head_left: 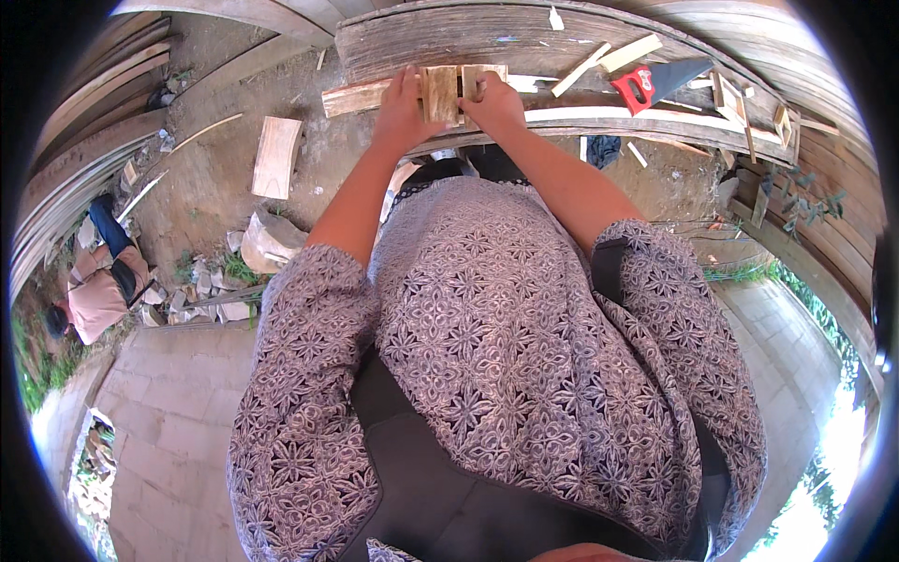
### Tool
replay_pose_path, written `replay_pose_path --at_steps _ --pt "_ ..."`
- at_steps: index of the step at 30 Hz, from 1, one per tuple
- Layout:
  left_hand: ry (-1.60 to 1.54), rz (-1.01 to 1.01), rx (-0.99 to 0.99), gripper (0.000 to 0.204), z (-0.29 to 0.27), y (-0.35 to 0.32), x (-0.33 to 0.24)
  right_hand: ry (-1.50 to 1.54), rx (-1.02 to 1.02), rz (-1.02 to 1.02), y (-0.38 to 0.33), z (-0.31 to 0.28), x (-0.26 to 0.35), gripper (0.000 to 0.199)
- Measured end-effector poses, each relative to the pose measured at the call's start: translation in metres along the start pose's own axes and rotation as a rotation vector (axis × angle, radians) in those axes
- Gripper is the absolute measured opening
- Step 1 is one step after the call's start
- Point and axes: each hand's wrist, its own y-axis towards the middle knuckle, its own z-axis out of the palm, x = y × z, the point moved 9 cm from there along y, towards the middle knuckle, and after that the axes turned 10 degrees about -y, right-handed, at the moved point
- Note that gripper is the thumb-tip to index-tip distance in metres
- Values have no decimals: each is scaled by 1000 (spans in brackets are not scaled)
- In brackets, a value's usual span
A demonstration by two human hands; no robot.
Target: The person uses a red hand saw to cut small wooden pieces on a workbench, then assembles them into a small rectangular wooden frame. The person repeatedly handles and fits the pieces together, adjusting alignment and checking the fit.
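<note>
- Your block [440, 96] sits at 12 o'clock, over the bench's [421, 42] near side, probably so both arms meet it squarely.
- Your left hand [401, 110] holds the block along its left side, fingers pointing to 12, likely to keep it from turning (how far they wrap beneath, I cannot tell).
- Your right hand [493, 105] is curled narrowly around the lighter piece [486, 70] just right of the block, seemingly to steady it; a dark gap shows between the two.
- A board [351, 98] lies at 11, its right end behind your left hand.
- The saw [660, 82] rests between 1 and 2, handle towards you, perhaps for easy reach.
- Two sticks [581, 70] lie near it, at 1.
</note>
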Motion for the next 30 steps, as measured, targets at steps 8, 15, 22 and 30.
replay_pose_path --at_steps 8,15,22,30 --pt "-343 -384 -120 62 1 -24 41 15 13 18 4 3 7 54" --pt "-257 -220 -124 56 7 -13 10 -11 4 -56 -6 2 5 51" --pt "-375 -348 -111 51 14 -22 -1 91 19 -47 -16 3 -11 49" --pt "-354 -334 -45 55 18 -21 -9 90 64 -48 -29 -10 -11 53"
